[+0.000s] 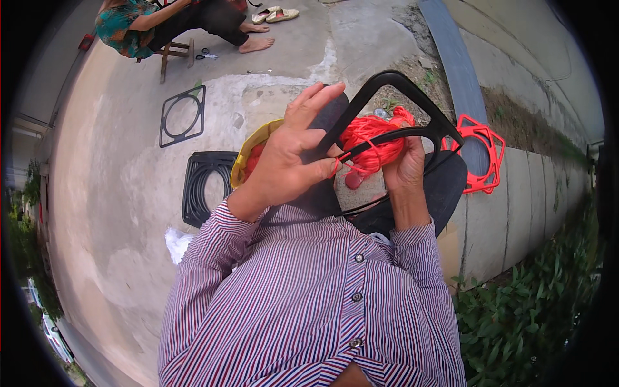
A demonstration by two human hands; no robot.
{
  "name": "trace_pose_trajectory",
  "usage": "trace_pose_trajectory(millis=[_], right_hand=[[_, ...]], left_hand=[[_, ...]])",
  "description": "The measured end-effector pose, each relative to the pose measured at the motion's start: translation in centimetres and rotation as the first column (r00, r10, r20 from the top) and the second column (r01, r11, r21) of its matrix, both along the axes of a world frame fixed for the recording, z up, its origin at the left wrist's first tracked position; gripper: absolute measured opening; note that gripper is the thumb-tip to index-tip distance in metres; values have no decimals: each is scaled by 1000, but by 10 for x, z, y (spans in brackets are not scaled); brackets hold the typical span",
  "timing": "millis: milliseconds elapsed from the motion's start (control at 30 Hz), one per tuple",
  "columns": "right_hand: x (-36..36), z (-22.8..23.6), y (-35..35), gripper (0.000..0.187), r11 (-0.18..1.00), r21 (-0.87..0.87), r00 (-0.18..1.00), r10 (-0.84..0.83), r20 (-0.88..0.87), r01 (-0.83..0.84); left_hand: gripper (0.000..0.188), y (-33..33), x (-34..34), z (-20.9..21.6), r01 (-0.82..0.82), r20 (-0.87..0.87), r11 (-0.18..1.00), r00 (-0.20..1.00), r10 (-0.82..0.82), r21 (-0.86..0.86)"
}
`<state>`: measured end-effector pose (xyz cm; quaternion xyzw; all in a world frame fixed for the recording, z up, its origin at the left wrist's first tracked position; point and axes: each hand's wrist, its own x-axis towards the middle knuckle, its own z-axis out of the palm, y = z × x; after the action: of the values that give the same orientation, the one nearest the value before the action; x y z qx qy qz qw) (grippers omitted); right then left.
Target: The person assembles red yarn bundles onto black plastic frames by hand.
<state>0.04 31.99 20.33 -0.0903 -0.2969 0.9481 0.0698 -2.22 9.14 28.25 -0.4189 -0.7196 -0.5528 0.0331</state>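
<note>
A black square plastic frame (391,78) with a round opening is held tilted above my lap. Behind and through it shows a bundle of bright red cord (373,143). My left hand (287,145) is at the frame's left side, thumb and forefinger pinching a red strand against the edge while its other fingers stretch upward. My right hand (406,169) grips the frame's lower right part beside the bundle; some of its fingers are hidden behind the red cord. Under my left wrist, a yellow container (241,164) with red material inside is partly covered.
Left on the concrete lie a stack of black frames (193,193) and a single black frame (204,109). Red frames (495,161) sit right of my knee. Farther off, a person (126,29) sits on a wooden stool (164,64) near scissors (206,54) and shoes (282,15). Plants (516,316) grow at lower right.
</note>
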Motion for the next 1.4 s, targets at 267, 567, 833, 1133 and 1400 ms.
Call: trace_pose_trajectory(millis=[267,567,833,1133,1400], right_hand=[[56,58,0,44,966,162,801,256,-542,-199],[80,84,30,35,921,-24,716,285,-637,-388],[82,87,57,37,962,-23,768,204,-607,-273],[66,57,27,44,980,-43,895,161,-417,-196],[17,41,-35,38,759,481,852,522,-45,-439]], left_hand=[[18,-6,-7,-4,-2,461,1000,888,-8,21],[18,-8,-3,0,-17,729,992,680,-79,123],[28,-13,-1,-6,-49,637,987,768,-63,156],[17,-12,-3,-12,-41,615,985,785,-73,169],[11,1,6,-4,-6,629,982,769,-115,187]])
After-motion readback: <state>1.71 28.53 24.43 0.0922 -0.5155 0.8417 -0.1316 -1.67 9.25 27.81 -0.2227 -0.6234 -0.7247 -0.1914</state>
